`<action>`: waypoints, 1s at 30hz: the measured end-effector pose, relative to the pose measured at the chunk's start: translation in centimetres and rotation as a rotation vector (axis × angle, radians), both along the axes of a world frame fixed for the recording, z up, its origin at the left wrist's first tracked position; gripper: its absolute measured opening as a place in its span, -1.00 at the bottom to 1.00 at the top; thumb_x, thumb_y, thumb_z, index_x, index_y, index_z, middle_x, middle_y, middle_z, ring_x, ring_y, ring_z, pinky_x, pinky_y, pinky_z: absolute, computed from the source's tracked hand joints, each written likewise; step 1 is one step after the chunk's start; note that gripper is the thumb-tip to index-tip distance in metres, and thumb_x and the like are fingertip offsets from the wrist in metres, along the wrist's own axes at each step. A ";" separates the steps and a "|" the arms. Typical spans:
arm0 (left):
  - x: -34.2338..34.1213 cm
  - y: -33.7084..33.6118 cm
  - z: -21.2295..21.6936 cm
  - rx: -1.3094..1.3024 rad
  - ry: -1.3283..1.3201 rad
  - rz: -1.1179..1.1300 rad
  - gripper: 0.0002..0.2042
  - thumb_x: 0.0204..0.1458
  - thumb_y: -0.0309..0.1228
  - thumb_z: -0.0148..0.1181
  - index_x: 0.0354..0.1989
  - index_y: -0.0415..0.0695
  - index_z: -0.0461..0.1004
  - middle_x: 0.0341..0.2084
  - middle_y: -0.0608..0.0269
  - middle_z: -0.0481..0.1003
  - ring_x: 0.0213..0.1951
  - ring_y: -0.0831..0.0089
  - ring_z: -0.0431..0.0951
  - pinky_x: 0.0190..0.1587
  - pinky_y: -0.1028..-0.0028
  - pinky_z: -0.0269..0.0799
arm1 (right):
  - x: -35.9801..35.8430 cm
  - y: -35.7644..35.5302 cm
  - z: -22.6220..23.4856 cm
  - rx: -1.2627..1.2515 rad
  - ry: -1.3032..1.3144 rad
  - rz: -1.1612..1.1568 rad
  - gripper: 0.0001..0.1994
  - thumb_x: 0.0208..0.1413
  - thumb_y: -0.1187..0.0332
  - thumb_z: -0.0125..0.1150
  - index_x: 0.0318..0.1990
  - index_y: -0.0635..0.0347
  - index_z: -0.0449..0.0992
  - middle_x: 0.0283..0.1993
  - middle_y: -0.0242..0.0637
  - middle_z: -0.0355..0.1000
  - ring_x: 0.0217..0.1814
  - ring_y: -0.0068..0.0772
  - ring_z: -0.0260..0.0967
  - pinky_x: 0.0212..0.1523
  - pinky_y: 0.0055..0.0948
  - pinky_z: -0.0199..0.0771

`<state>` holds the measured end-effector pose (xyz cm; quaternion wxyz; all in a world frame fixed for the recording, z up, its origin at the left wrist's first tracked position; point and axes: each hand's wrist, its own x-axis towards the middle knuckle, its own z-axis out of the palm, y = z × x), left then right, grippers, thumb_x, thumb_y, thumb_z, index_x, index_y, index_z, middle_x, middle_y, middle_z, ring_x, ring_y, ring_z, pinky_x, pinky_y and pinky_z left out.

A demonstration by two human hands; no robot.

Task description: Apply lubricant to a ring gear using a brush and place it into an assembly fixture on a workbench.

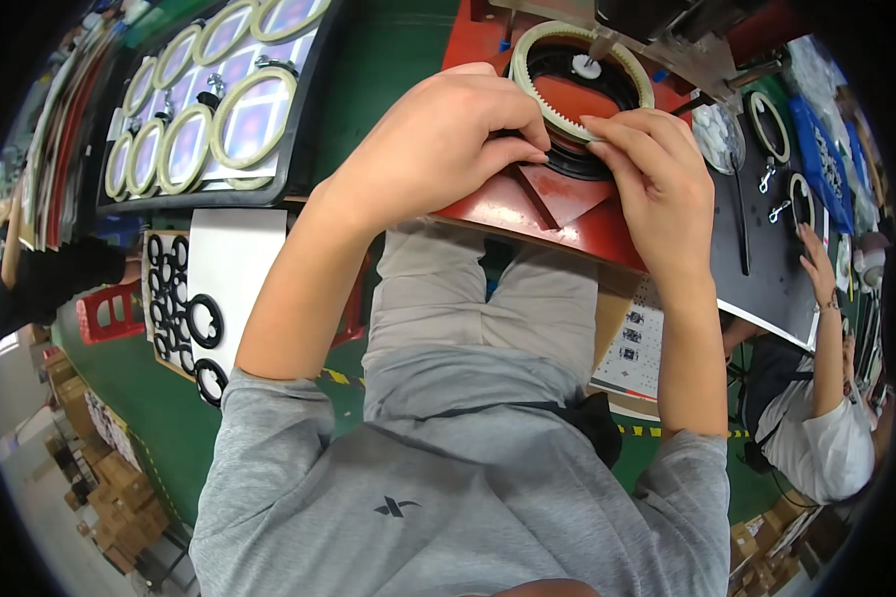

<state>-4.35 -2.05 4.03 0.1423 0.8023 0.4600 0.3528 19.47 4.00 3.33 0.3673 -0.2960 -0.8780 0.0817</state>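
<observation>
Above a red worktable (612, 234), a cream toothed ring (643, 85), likely light, stiff and best held by its rim, is touched by the right hand's (664, 164) bent fingers opposite the curled left hand (453, 134), though neither grip can be told.

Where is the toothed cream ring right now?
In the head view, the toothed ring is at the top, right of centre, over the red base, with the left hand and right hand at its near side.
</observation>
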 end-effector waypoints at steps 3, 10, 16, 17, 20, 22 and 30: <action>0.5 -1.0 -0.7 0.124 0.016 0.067 -0.91 0.01 -0.50 0.41 -0.29 -0.15 0.68 -0.26 0.20 0.61 -0.20 0.21 0.56 -0.08 0.29 0.49 | -0.1 0.1 -0.1 0.001 -0.005 0.010 -0.82 0.06 0.48 0.44 -0.16 0.11 0.75 -0.21 -0.34 0.59 -0.06 -0.24 0.52 -0.02 -0.26 0.53; 1.7 -3.8 -2.5 0.256 0.173 0.218 -0.75 0.02 -0.47 0.42 -0.09 -0.12 0.69 -0.02 0.16 0.61 0.14 0.11 0.59 0.12 0.23 0.53 | 0.1 0.4 0.2 0.024 -0.040 0.038 -0.77 0.03 0.49 0.45 -0.12 0.12 0.73 -0.18 -0.30 0.60 -0.03 -0.18 0.52 0.00 -0.26 0.52; 1.6 -3.5 -2.2 0.231 0.002 0.227 -0.72 0.06 -0.49 0.41 -0.03 -0.18 0.65 -0.02 0.14 0.62 0.10 0.13 0.62 0.10 0.25 0.57 | 0.3 0.2 0.3 0.097 -0.094 0.013 -0.80 0.05 0.45 0.46 -0.13 0.08 0.73 -0.17 -0.38 0.62 -0.02 -0.26 0.53 -0.01 -0.31 0.38; 1.7 -3.7 -2.2 0.233 0.001 0.229 -0.72 0.06 -0.49 0.41 -0.03 -0.18 0.65 -0.02 0.14 0.62 0.10 0.13 0.62 0.10 0.25 0.57 | 0.3 -0.1 0.4 0.098 -0.096 0.015 -0.80 0.05 0.45 0.46 -0.13 0.08 0.73 -0.17 -0.38 0.62 -0.02 -0.26 0.53 -0.01 -0.31 0.38; 1.7 -3.9 -2.8 0.204 -0.038 0.221 -0.69 0.04 -0.54 0.38 -0.01 -0.20 0.65 0.05 0.09 0.59 0.09 0.11 0.61 0.11 0.23 0.55 | 0.1 -0.7 0.6 0.161 -0.152 -0.022 -0.80 0.06 0.42 0.46 -0.13 0.04 0.72 -0.19 -0.44 0.61 -0.06 -0.33 0.52 -0.07 -0.33 0.28; 2.0 -4.4 -3.3 0.193 -0.039 0.247 -0.68 0.03 -0.55 0.38 0.02 -0.20 0.65 0.08 0.07 0.57 0.09 0.09 0.60 0.11 0.22 0.54 | -0.1 -1.6 0.7 0.169 -0.167 -0.055 -0.81 0.05 0.41 0.47 -0.14 0.04 0.72 -0.19 -0.44 0.61 -0.06 -0.34 0.52 -0.07 -0.34 0.28; 2.4 -5.2 -3.6 0.139 -0.104 0.335 -0.62 0.12 -0.55 0.33 0.14 -0.12 0.62 0.20 0.02 0.52 0.19 0.02 0.55 0.22 0.22 0.49 | -1.6 -3.5 0.3 0.156 -0.129 -0.148 -0.81 0.02 0.41 0.49 -0.17 0.00 0.74 -0.25 -0.49 0.57 -0.15 -0.38 0.48 -0.13 -0.35 0.24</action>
